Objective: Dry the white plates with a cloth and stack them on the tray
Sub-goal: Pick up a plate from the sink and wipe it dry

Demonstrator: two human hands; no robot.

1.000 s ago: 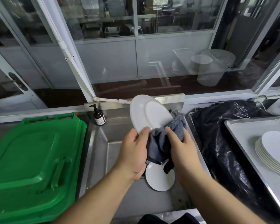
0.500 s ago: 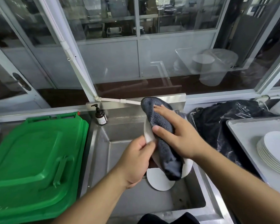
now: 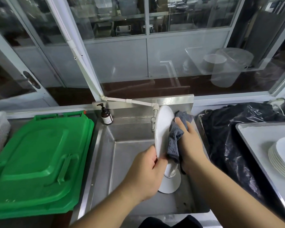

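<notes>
Left hand: the left hand (image 3: pixel 147 171) pinches the near lower rim of the round white ceramic plate (image 3: pixel 163 129), thumb on one face and fingers curled behind, holding it on edge over the stainless steel sink (image 3: pixel 132 162).

Plate axis: the plate stands almost edge-on to the camera, its long line running from the left hand up and away toward the back of the sink, top edge near the white tap pipe (image 3: pixel 138 102).

Second plate: another round white plate (image 3: pixel 170 185) lies low in the sink under both hands, mostly hidden.

Cloth: the crumpled grey terry cloth (image 3: pixel 174 139) lies against the plate's right-hand face.

Right hand: the right hand (image 3: pixel 190 143) grips the cloth and presses it to that face; how its fingers lie behind the cloth I cannot quite make out.

Goal side: the stack of dried white plates (image 3: pixel 281 158) sits on the flat metal tray (image 3: pixel 253 137), well apart to the right, past the black plastic bag (image 3: pixel 229 137).

Coming move: probably a carry rightward; the right hand is nearer the tray, though the left has the firm hold.
</notes>
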